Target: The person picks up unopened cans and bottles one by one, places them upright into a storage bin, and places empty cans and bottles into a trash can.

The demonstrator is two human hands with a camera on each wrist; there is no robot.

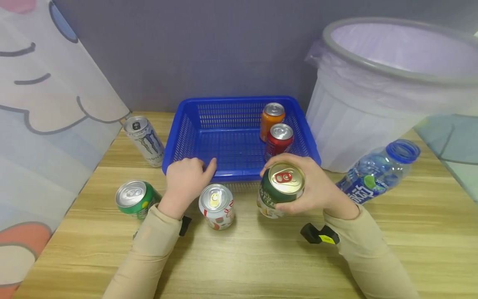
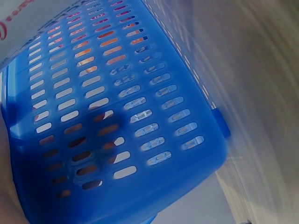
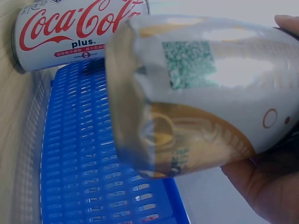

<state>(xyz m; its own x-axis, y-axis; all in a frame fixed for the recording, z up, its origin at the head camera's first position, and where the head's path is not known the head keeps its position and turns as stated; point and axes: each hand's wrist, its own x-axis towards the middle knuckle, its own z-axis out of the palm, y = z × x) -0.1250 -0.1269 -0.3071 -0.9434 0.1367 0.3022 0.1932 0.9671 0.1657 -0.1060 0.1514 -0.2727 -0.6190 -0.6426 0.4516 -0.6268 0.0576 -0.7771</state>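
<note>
My left hand [image 1: 188,179] grips the front rim of the blue plastic basket [image 1: 239,173], left of its middle. Its thumb lies at the rim, and the other fingers are mostly hidden. In my right hand [image 1: 311,182] is a green and white drink can [image 1: 270,193] with a gold lid and red tab, held from the side in front of the basket. The right wrist view shows this can's white side [image 3: 243,70] tilted. A white Coca-Cola can [image 1: 219,214] stands between my hands. Inside the basket's right side are an orange can [image 1: 269,120] and a red can [image 1: 278,145].
Left of the basket stands a white Monster can [image 1: 147,143]; a green can [image 1: 143,199] is beside my left wrist. A bin [image 1: 336,112] with a purple liner rises at the right. Near my right wrist leans a clear bottle [image 1: 373,174] with a blue cap.
</note>
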